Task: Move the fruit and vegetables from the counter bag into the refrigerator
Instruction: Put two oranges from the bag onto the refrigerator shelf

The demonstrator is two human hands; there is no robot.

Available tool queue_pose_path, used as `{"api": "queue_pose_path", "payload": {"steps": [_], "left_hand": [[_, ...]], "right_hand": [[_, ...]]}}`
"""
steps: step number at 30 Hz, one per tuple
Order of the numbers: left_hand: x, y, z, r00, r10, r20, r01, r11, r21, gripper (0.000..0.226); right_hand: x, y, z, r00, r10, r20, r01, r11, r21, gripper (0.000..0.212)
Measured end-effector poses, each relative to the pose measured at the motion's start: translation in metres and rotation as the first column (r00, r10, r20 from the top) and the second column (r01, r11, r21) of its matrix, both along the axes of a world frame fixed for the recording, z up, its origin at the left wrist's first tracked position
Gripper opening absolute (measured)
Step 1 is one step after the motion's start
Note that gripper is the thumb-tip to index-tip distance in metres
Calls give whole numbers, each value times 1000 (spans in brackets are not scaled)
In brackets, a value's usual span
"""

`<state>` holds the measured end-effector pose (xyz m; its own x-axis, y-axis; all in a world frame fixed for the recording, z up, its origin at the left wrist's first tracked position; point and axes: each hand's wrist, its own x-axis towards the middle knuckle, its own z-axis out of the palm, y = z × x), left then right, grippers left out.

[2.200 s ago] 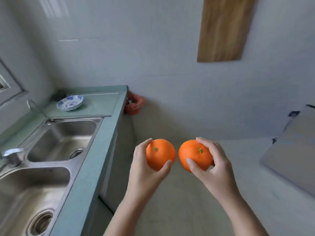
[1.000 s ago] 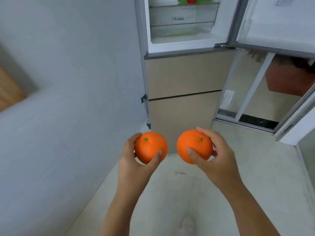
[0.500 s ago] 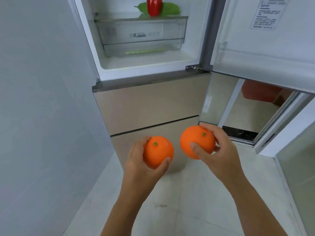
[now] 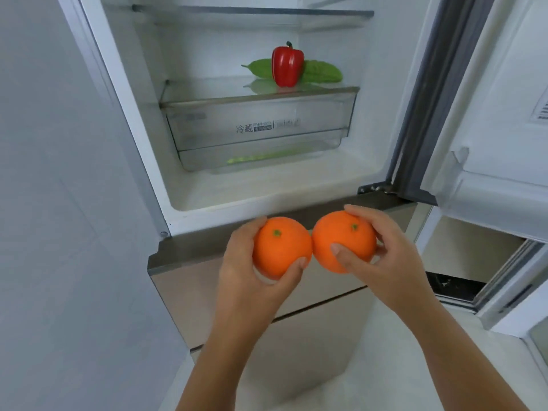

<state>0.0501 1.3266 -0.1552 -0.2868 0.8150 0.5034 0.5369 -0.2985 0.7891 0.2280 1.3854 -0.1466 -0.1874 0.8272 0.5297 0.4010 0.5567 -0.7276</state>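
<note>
Oranges (image 4: pixel 281 250) (image 4: pixel 344 243) held, stems facing camera.

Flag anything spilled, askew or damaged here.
Nothing stands out. The red pepper stands upright on the glass shelf, a green vegetable lying behind it. The left hand grips the left orange, the right hand the right orange, both intact.

**Two oranges before the open refrigerator**

The left hand (image 4: pixel 246 271) holds the left orange (image 4: pixel 278 250) and the right hand (image 4: pixel 391 262) holds the right orange (image 4: pixel 341 241). The two fruits touch side by side, in front of the refrigerator (image 4: pixel 142 114) and below its opening. Inside, a pepper (image 4: pixel 287 66) stands upright on the shelf (image 4: pixel 207 87), with a gourd (image 4: pixel 323 72) lying behind it. A drawer (image 4: pixel 261 126) sits directly under the shelf. The door (image 4: pixel 489 114) stands open at the right, and a wall (image 4: pixel 59 203) runs along the left.
</note>
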Motion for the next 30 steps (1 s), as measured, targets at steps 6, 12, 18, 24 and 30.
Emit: {"api": "queue_pose_path", "payload": {"steps": [6, 12, 18, 24, 30], "left_hand": [[-38, 78, 43, 999, -51, -3, 51, 991, 125, 62], [-53, 130, 96, 998, -19, -52, 33, 958, 285, 57], [-57, 173, 151, 992, 74, -101, -22, 897, 441, 60], [-60, 211, 200, 968, 196, -158, -78, 832, 550, 66], [-82, 237, 250, 955, 272, -117, -153, 791, 592, 66]], "right_hand": [[-34, 75, 39, 999, 0, -54, 5, 997, 78, 61], [-50, 139, 100, 996, 14, -90, 6, 975, 220, 59], [-58, 197, 163, 989, 70, -127, -11, 910, 415, 57], [-72, 243, 216, 974, 157, -163, -52, 856, 515, 57], [-93, 286, 267, 951, 269, -153, -167, 863, 478, 46]]}}
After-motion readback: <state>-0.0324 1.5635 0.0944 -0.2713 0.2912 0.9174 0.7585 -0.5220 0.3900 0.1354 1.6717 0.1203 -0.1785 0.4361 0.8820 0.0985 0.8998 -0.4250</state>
